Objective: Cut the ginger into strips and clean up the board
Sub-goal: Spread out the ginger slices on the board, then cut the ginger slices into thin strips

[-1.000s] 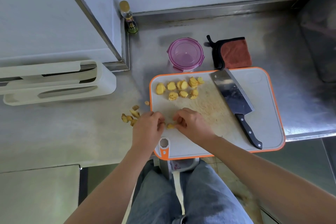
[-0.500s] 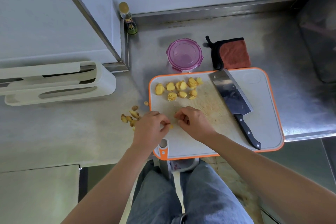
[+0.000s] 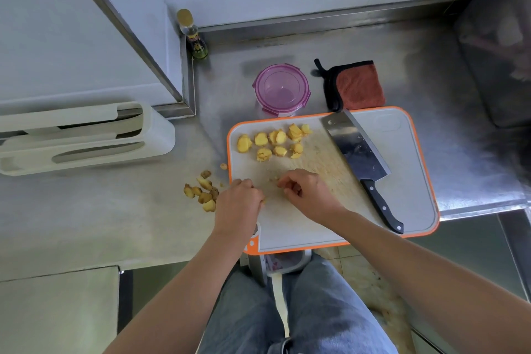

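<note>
A white cutting board (image 3: 402,158) with an orange rim lies on the steel counter. Several yellow ginger slices (image 3: 273,142) sit in its far left corner. A cleaver (image 3: 357,149) lies diagonally across the board, black handle toward me. My left hand (image 3: 238,205) hovers at the board's left edge, fingers curled round a small yellow ginger scrap (image 3: 263,201) that peeks out at the fingertips. My right hand (image 3: 309,194) rests mid-board, fingers curled, thumb and forefinger meeting over tiny ginger crumbs (image 3: 273,179).
Brown ginger peelings (image 3: 204,194) lie on the counter left of the board. A purple lidded container (image 3: 281,89) and a red-and-black cloth (image 3: 356,86) sit behind it. A small bottle (image 3: 194,37) stands in the corner, and a white rack (image 3: 86,138) sits at left.
The small ginger scrap that lay between my hands is now at my left hand's fingertips. My right hand has shifted slightly away from me, to the crumbs.
</note>
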Demonstrator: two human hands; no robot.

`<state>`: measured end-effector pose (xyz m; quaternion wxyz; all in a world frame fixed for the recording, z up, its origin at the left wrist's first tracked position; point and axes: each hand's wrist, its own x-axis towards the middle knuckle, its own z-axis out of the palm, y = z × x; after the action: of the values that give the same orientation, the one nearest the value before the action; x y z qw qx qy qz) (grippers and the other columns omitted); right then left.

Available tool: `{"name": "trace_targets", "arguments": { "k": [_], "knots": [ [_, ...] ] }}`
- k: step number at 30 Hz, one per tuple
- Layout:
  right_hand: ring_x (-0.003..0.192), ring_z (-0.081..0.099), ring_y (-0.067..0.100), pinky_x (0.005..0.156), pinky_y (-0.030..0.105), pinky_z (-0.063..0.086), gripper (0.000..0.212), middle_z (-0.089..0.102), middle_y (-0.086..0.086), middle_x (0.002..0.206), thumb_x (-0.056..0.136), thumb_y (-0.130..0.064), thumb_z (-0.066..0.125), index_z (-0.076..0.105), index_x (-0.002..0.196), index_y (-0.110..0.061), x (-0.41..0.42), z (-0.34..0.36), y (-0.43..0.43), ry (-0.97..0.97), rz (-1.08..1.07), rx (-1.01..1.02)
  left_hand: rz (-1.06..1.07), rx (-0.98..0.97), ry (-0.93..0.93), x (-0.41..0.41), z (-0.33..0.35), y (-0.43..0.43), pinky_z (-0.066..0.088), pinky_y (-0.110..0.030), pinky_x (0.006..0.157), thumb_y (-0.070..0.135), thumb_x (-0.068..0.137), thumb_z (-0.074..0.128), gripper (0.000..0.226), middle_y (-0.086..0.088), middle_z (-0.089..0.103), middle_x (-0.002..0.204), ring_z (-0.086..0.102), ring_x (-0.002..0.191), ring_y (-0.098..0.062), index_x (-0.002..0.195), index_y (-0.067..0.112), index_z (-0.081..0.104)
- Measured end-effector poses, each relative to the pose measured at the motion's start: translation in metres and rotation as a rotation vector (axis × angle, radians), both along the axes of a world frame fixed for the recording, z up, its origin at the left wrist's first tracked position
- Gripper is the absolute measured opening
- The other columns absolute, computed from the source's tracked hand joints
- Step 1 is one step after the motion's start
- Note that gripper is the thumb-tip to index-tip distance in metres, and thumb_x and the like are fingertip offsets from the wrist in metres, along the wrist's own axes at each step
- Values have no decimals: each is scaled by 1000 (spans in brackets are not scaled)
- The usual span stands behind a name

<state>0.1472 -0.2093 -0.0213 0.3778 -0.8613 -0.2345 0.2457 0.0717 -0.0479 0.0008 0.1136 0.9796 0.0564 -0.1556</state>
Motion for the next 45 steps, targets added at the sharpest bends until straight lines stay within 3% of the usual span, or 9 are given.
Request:
{"name": "trace_targets", "arguments": {
  "k": [7, 12, 15, 18, 25, 29, 33, 40, 45],
  "knots": [
    [73, 53, 1, 66, 8, 42, 21, 64, -3, 91, 85, 2, 57, 68, 97, -10, 15, 10, -21, -33, -95, 16, 122, -86, 21, 10, 0, -4, 48, -27, 67, 20, 90, 63, 7, 2, 61, 91, 56, 87, -15, 92, 20, 69],
    [70, 54, 5, 65, 21, 47, 22, 62, -3, 91, 84, 0, 57, 67, 98, -13, 31, 19, -48, -188, -307, -17, 451, -433, 67, 21, -3, -16, 47, -23, 64, 23, 80, 75, 5, 11, 66, 77, 63, 76, -8, 79, 21, 70],
    [83, 55, 22, 69, 34, 46, 29, 56, 5, 103, 80, -5, 57, 59, 108, -12, 38, 21, -68, -264, -465, -205, 723, -726, 74, 36, -5, -42, 44, -23, 65, 23, 77, 80, 10, 9, 65, 70, 61, 69, -10, 74, 21, 70],
    [104, 43, 33, 78, 42, 45, 49, 43, 14, 113, 78, -16, 64, 43, 122, -9, 39, 22, -88, -162, -438, -465, 858, -850, 75, 56, -11, -73, 44, -25, 66, 25, 76, 80, 13, 5, 64, 64, 59, 65, -13, 70, 22, 69],
    [90, 52, 33, 74, 37, 43, 50, 41, 12, 110, 83, -17, 62, 40, 128, -17, 36, 25, -109, -107, -217, -512, 998, -883, 39, 82, -25, -121, 54, -30, 64, 25, 81, 77, 11, 3, 68, 67, 66, 64, -20, 79, 16, 71],
    [68, 46, 23, 65, 31, 38, 40, 44, 3, 94, 79, -17, 56, 51, 119, -12, 38, 29, -114, -191, -375, -247, 1058, -911, 20, 89, -27, -132, 60, -39, 68, 19, 80, 78, 19, 5, 64, 59, 66, 56, -21, 68, 24, 65],
    [70, 43, 16, 60, 23, 35, 33, 44, 1, 89, 76, -19, 44, 53, 107, -11, 33, 32, -114, -106, -477, -50, 1058, -891, 3, 93, -28, -141, 60, -45, 71, 25, 76, 81, 22, 9, 63, 55, 69, 61, -25, 63, 28, 62],
    [65, 46, 7, 60, 20, 36, 28, 50, 1, 93, 88, -7, 54, 56, 115, -13, 17, 19, -116, -142, -336, -62, 1039, -838, -38, 88, -24, -143, 60, -35, 67, 26, 78, 79, 7, 10, 64, 52, 69, 57, -15, 77, 21, 73],
    [68, 52, 18, 63, 38, 48, 29, 55, 4, 92, 87, -5, 52, 54, 115, -13, 16, 23, -107, -181, -276, -85, 1024, -834, -32, 88, -17, -144, 52, -27, 54, 26, 81, 74, 10, 5, 68, 59, 67, 58, -16, 72, 22, 75]
  ]
}}
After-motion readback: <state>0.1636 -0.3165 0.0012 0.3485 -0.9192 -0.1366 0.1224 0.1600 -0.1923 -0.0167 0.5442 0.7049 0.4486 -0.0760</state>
